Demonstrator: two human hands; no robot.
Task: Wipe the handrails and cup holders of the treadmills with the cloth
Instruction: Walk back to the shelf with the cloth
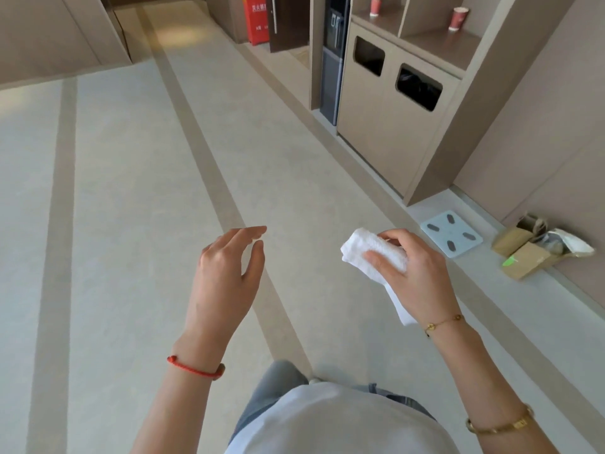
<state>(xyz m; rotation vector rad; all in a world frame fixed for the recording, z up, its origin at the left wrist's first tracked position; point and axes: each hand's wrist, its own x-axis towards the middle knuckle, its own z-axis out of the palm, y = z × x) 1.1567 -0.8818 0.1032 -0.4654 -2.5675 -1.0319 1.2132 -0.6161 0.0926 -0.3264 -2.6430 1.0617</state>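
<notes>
My right hand (pixel 412 270) grips a folded white cloth (pixel 366 249); the thumb lies across it and a loose end hangs down past the wrist. My left hand (pixel 226 273) floats in front of me over the floor, fingers relaxed and slightly bent, holding nothing. No treadmill, handrail or cup holder shows in the head view.
A pale floor with darker stripes (pixel 209 165) stretches ahead. On the right stand a cabinet with two bin openings (pixel 393 103), a water dispenser (pixel 332 60) and two red paper cups (pixel 457 18) on shelves. A blue scale (pixel 451 232) and cardboard boxes (pixel 530 253) lie by the wall.
</notes>
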